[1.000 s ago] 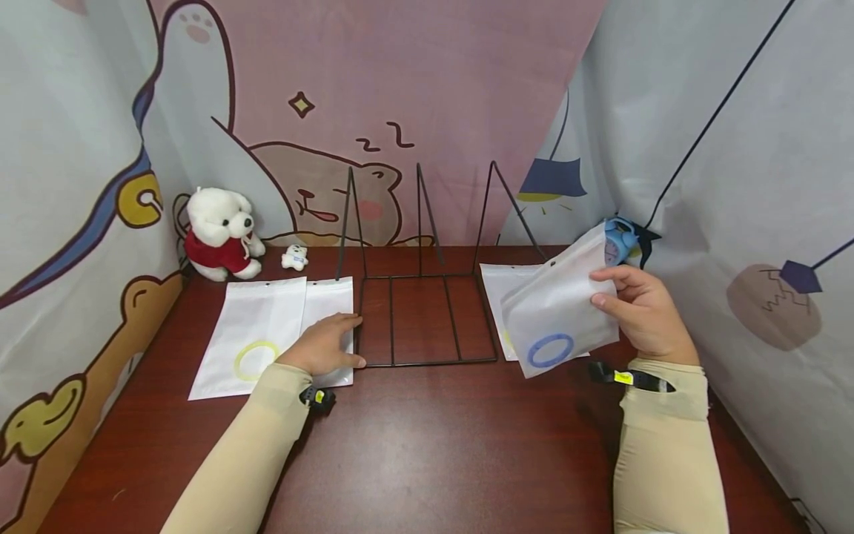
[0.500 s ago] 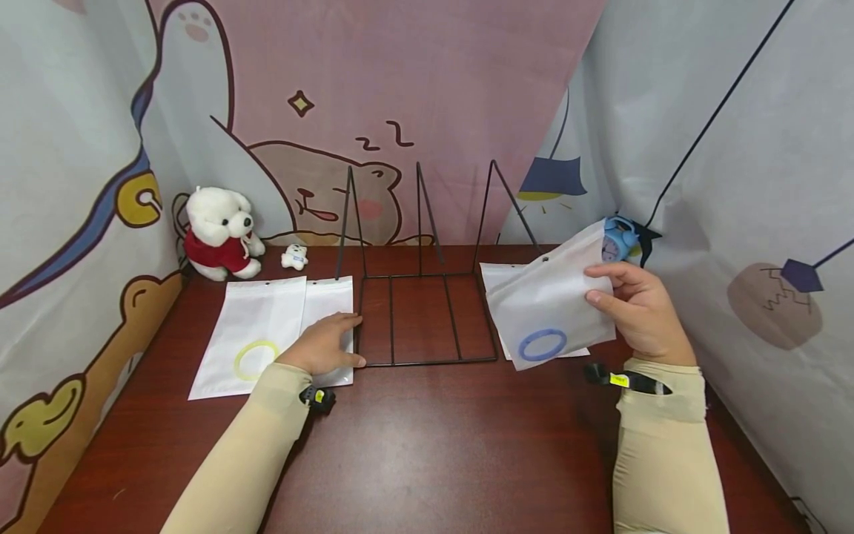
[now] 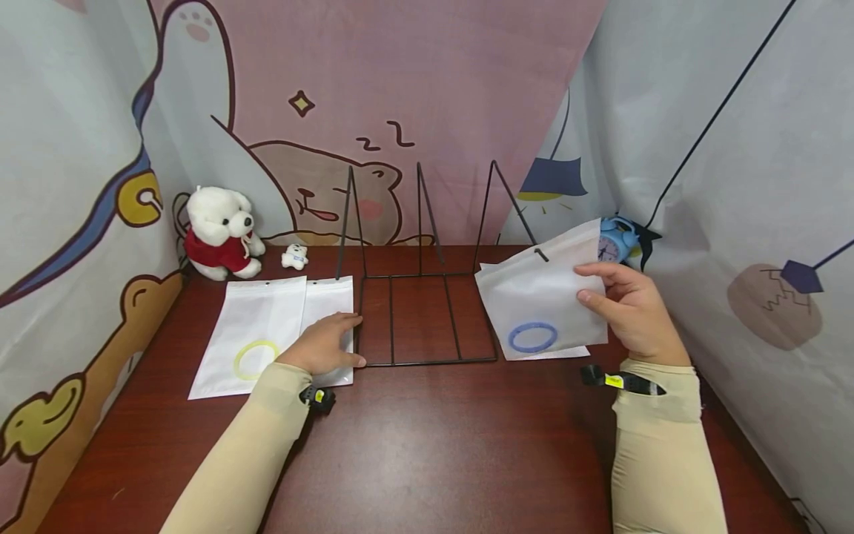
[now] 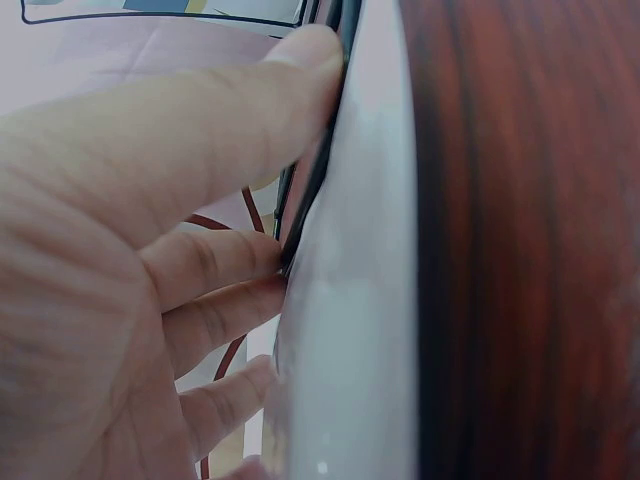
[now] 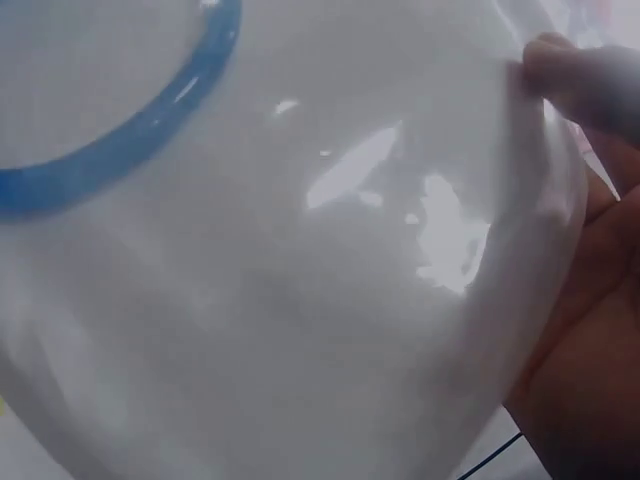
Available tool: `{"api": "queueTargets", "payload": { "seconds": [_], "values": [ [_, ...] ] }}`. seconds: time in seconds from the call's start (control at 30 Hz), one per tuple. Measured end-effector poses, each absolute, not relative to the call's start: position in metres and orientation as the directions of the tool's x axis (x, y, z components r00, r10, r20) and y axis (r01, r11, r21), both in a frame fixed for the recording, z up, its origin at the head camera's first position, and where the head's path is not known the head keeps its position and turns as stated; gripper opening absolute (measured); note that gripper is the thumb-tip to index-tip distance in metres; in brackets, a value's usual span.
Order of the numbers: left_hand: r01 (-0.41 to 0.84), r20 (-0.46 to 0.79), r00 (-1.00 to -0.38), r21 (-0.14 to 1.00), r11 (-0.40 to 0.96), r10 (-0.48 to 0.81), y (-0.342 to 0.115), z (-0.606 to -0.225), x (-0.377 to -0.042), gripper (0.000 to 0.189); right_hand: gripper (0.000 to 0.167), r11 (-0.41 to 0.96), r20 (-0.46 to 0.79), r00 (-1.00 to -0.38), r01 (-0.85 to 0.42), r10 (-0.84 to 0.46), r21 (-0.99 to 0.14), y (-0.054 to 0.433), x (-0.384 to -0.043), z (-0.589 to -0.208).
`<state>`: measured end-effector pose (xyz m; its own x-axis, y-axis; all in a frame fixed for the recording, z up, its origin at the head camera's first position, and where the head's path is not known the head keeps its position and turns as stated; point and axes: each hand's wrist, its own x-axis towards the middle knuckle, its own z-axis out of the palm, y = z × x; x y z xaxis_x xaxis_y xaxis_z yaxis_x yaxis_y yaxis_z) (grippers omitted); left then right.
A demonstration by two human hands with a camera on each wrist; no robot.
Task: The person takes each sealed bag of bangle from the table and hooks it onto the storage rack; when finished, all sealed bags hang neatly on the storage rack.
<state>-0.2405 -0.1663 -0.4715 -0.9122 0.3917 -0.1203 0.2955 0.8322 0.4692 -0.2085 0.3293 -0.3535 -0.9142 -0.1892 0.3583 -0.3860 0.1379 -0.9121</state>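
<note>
My right hand (image 3: 630,311) pinches the right edge of a white translucent plastic bag (image 3: 574,297) with a blue ring (image 3: 532,350) inside. Glossy film fills the right wrist view, with the ring (image 5: 120,157) at upper left. A black wire rack (image 3: 427,363) stands mid-table with three upright prongs. Its right prong runs behind the bag's top edge, and the prong's tip (image 3: 542,255) shows in front of the bag. My left hand (image 3: 325,343) rests at the rack's left side, thumb at the front corner. In the left wrist view those fingers (image 4: 215,265) touch the black wire.
Two white bags overlap at left, the nearer (image 3: 220,348) with a yellow ring (image 3: 256,343). Another white bag (image 3: 563,354) lies under the held one. Behind are a white plush dog (image 3: 220,230), a small white figure (image 3: 295,256) and a blue alarm clock (image 3: 619,239).
My right hand has shifted left with the bag toward the rack, and the bag has levelled out. The prong's tip now shows in front of it. My left hand has stayed put.
</note>
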Motion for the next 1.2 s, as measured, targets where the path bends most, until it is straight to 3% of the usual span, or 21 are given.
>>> {"api": "queueTargets", "payload": {
  "seconds": [0.2,0.3,0.57,0.93,1.2],
  "values": [
    [0.295,-0.124,-0.911,0.471,0.831,0.393,-0.166,-0.472,-0.241,0.087,0.03,0.427,0.333,-0.927,-0.376,-0.175,-0.822,0.332,-0.208,-0.356],
    [0.293,-0.125,-0.912,0.472,0.832,0.392,-0.166,-0.471,-0.241,0.088,0.028,0.492,0.301,-0.929,-0.369,-0.215,-0.788,0.332,-0.209,-0.356],
    [0.294,-0.119,-0.911,0.483,0.825,0.394,-0.165,-0.47,-0.241,0.088,0.026,0.463,0.27,-0.908,-0.399,-0.321,-0.791,0.328,-0.211,-0.357],
    [0.297,-0.117,-0.911,0.482,0.825,0.396,-0.166,-0.472,-0.241,0.088,0.027,0.481,0.327,-0.922,-0.388,-0.208,-0.786,0.312,-0.216,-0.365],
    [0.299,-0.114,-0.911,0.48,0.824,0.397,-0.165,-0.473,-0.242,0.089,0.032,0.407,0.382,-0.911,-0.41,-0.152,-0.816,0.296,-0.219,-0.371]
  ]
}}
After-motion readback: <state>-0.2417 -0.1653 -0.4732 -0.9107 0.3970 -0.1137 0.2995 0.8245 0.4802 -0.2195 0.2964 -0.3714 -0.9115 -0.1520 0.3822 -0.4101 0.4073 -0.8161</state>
